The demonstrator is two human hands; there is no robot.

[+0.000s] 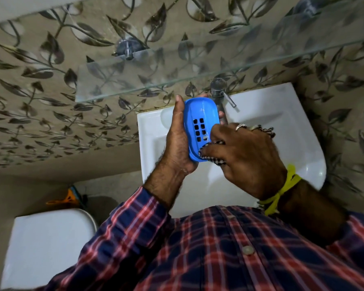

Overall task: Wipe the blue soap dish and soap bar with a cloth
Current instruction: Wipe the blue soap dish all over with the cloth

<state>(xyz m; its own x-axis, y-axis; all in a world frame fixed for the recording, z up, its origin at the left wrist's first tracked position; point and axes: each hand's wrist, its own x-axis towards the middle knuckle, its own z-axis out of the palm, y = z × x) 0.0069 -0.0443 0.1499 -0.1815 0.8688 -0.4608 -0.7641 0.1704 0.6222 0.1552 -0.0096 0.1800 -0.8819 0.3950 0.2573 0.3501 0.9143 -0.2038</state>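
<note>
Above white sink [298, 114], leaf-tiled wall behind: left hand [177, 139] gripping blue soap dish [200, 116], right hand [244, 152] clutching checked cloth [208, 158].

surface: white washbasin [298, 131] | on rim: chrome tap [219, 91] | above: glass shelf [135, 80]

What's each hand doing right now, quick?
Left hand: closed around the blue soap dish, held over the sink.
Right hand: closed on the checked cloth, pressing it into the dish.

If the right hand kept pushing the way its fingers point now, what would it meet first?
The right hand points leftward with the cloth already against the blue soap dish; pushing on would press into the dish, then probably the left hand behind it.
</note>
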